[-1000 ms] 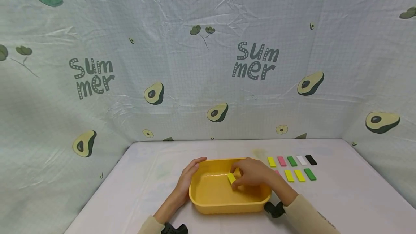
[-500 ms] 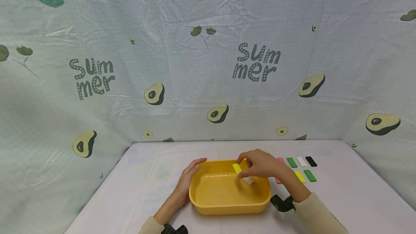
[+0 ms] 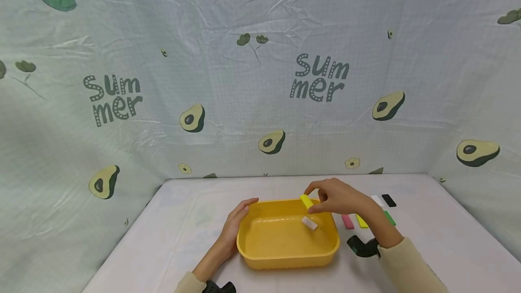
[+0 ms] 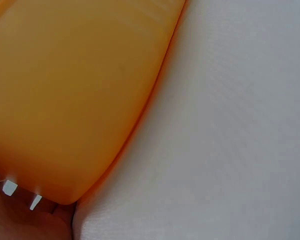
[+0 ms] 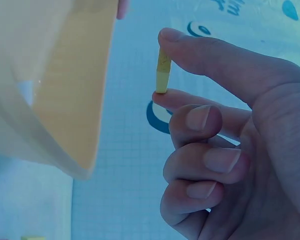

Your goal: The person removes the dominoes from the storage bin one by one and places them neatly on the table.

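Observation:
A yellow plastic basin (image 3: 287, 262) with rounded corners stands on the white-covered table. Along its left side lies my left hand (image 3: 233, 224), fingers extended against the outer wall near the rim; the left wrist view shows part of this hand (image 4: 22, 220) close under the basin's side. My right hand (image 3: 343, 197) pinches a small yellow rectangular block (image 3: 306, 201) over the basin's back right corner. In the right wrist view the yellow block (image 5: 162, 72) is held by its ends between thumb and index fingertip, other fingers curled. A whitish block (image 3: 309, 223) lies inside the basin.
Right of the basin, on the table, are a pink block (image 3: 347, 221), a yellow block (image 3: 362, 221), a green block (image 3: 389, 217), a white block (image 3: 377, 200) and a black block (image 3: 389, 200). My right forearm hides part of this group. A patterned cloth (image 3: 228, 80) hangs behind.
My right hand has lifted the yellow block from inside the basin, up and rightward to the back right rim. The whitish block in the basin has come into sight. My left hand stays put.

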`<control>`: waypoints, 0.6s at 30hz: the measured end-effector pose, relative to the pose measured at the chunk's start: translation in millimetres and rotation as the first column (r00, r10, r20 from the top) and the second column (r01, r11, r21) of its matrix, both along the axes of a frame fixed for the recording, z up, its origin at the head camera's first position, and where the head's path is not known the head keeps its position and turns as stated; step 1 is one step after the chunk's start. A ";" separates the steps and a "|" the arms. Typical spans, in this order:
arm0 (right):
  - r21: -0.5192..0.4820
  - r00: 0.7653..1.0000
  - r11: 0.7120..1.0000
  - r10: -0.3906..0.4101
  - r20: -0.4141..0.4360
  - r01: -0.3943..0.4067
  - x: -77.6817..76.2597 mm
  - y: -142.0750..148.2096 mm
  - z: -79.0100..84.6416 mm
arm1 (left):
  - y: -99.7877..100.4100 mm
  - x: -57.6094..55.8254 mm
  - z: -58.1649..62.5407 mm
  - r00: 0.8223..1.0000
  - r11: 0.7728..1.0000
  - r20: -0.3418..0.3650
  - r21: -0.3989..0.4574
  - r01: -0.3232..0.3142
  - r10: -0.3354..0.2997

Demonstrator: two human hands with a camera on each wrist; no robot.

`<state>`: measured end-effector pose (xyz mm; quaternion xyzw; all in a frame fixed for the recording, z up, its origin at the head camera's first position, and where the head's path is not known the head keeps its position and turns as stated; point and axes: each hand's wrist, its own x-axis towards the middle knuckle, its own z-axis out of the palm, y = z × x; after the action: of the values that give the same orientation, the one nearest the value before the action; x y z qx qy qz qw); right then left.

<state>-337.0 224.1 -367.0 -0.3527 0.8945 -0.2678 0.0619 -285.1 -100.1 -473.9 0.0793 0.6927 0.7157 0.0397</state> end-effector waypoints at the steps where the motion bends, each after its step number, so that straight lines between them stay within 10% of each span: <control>1: -0.005 1.000 1.000 -0.003 0.002 0.003 0.0 1.6 1.4 | 0.2 -0.2 0.0 1.000 1.000 -0.003 -0.001 0.000 0.000; 18: -0.034 0.998 0.999 -0.026 0.064 0.028 1.6 32.6 3.9 | -0.8 1.5 -0.5 1.000 1.000 -0.004 -0.001 0.001 -0.001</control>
<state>-335.4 256.7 -363.1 -0.3328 0.8919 -0.2954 0.0802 -283.6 -100.8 -474.4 0.0813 0.6932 0.7151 0.0387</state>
